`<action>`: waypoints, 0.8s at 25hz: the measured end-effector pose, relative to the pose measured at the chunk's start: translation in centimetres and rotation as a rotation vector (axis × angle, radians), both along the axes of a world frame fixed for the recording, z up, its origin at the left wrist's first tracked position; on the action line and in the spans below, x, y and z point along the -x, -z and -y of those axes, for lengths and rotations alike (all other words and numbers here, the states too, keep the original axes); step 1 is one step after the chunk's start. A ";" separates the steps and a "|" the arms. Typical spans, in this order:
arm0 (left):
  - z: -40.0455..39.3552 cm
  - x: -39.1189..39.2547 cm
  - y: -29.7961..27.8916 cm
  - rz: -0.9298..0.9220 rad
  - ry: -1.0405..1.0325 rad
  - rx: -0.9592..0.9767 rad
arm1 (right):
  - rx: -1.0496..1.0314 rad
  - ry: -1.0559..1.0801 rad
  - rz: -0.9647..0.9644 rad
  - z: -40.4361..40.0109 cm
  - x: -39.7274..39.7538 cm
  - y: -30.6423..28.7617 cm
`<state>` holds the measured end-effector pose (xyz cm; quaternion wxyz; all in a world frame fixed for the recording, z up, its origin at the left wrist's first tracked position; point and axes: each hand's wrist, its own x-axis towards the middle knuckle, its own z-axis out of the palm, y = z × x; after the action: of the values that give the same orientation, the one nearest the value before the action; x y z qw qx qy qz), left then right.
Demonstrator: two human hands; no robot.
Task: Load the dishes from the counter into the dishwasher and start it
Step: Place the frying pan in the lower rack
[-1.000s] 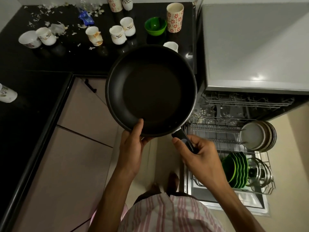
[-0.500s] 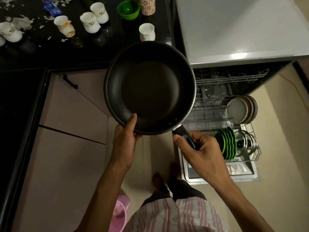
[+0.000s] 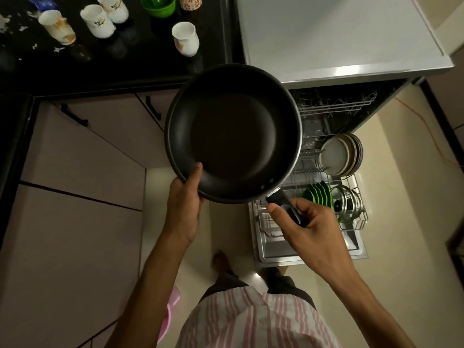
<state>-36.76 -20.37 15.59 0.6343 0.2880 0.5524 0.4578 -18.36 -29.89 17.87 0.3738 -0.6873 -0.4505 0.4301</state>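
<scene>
I hold a black frying pan [image 3: 233, 136] level in front of me, over the floor and the left edge of the open dishwasher. My left hand [image 3: 184, 204] grips its near rim, thumb inside the pan. My right hand [image 3: 305, 226] is closed around the pan's black handle [image 3: 283, 203]. The pulled-out lower rack [image 3: 351, 223] holds pale plates [image 3: 337, 155], green plates [image 3: 319, 193] and a steel lid [image 3: 347, 200]. Several white cups [image 3: 184, 41] and a green bowl [image 3: 158, 5] stand on the black counter [image 3: 140, 61].
The dishwasher's white top [image 3: 339, 38] lies to the right of the counter. Its open door [image 3: 276, 247] lies flat by my feet. Beige cabinet fronts [image 3: 75, 172] with dark handles run along the left. A pink tub [image 3: 167, 320] sits on the floor behind my left arm.
The pan has shifted right, toward the dishwasher, with both hands still on it. The view has moved right and down, so the counter's cups sit nearer the top-left edge.
</scene>
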 end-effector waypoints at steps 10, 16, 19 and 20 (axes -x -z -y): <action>3.4 -6.7 3.8 -0.142 -0.078 0.045 | 0.206 -0.165 0.144 1.7 -10.9 2.8; 1.9 -7.8 7.6 -0.221 -0.044 0.133 | 0.300 -0.227 0.258 0.8 -13.3 5.2; -0.3 -7.1 10.0 -0.247 0.025 0.131 | 0.328 -0.230 0.269 0.3 -13.2 6.8; -1.2 -7.0 10.9 -0.260 0.055 0.125 | 0.344 -0.227 0.263 0.1 -13.2 7.5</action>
<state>-29.75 -19.21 4.72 0.5863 0.3197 0.6494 0.3638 -5.14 -29.99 10.38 0.1387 -0.7357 -0.4898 0.4467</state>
